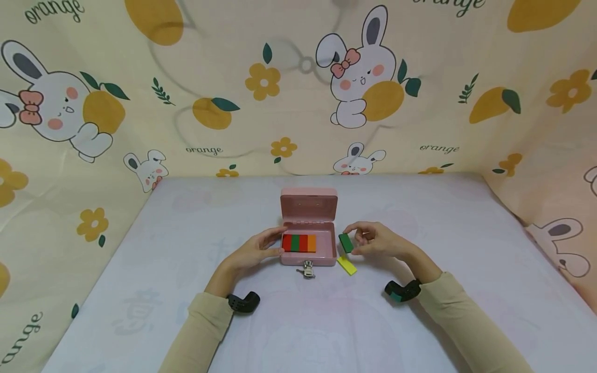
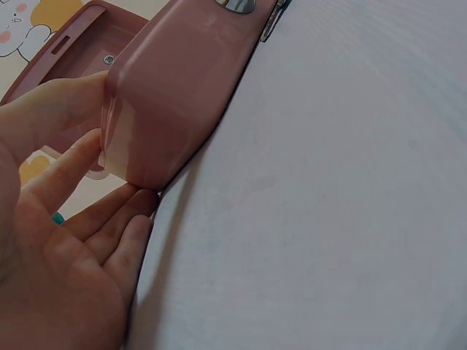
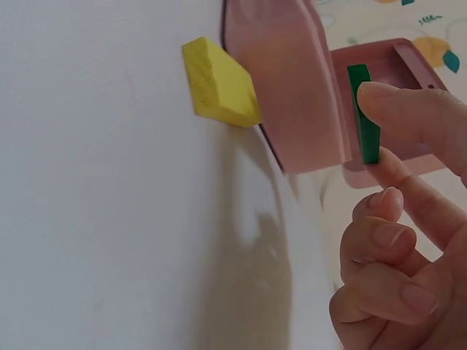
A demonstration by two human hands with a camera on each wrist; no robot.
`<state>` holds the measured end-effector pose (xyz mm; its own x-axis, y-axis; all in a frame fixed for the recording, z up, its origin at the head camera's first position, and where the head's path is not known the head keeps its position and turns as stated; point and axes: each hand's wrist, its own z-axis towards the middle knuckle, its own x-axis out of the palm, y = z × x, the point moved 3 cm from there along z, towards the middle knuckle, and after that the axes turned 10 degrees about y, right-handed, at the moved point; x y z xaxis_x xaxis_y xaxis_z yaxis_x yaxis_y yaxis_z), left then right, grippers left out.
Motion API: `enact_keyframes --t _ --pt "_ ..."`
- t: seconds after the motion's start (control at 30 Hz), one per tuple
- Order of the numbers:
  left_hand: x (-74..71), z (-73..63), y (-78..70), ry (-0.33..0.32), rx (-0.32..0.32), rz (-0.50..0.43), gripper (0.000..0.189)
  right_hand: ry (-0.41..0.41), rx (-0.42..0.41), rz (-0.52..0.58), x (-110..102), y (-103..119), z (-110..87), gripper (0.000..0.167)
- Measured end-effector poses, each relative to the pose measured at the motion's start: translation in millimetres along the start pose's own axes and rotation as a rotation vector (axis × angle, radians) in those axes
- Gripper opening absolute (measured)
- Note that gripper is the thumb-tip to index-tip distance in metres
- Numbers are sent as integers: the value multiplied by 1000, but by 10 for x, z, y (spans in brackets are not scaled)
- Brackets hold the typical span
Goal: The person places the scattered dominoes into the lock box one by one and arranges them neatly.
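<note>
A small pink metal box [image 1: 308,261] stands on the table with its lid raised. A row of red, green and orange blocks [image 1: 299,243] lies in its left part. My left hand [image 1: 255,249] rests its fingertips and thumb against the box's left side, the fingers fairly straight in the left wrist view. Just right of the box, my right hand [image 1: 381,241] pinches a green block [image 3: 363,117] between thumb and index finger, holding it above the table. The other fingers are curled. A yellow block [image 1: 347,265] lies by the box's front right corner.
A small key [image 1: 306,270] sits in the lock on the box's front. The raised lid [image 1: 309,204] stands at the back. A white cloth [image 1: 298,331] covers the table, and a printed curtain [image 1: 289,77] rises behind it.
</note>
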<state>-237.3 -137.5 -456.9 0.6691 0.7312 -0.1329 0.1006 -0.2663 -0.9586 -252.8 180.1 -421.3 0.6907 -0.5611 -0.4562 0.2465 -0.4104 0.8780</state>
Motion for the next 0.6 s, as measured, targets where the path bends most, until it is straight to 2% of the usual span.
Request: enact_keyframes --t 0.17,0.37,0.6 --pt "0 -12 1 -4 -6 -4 62 -40 2 -14 -9 35 -4 41" --pt "3 -30 -1 0 -12 -19 62 -35 8 -19 7 89 10 42" --pt "-3 -11 -3 14 12 11 62 -54 40 17 49 127 48 43"
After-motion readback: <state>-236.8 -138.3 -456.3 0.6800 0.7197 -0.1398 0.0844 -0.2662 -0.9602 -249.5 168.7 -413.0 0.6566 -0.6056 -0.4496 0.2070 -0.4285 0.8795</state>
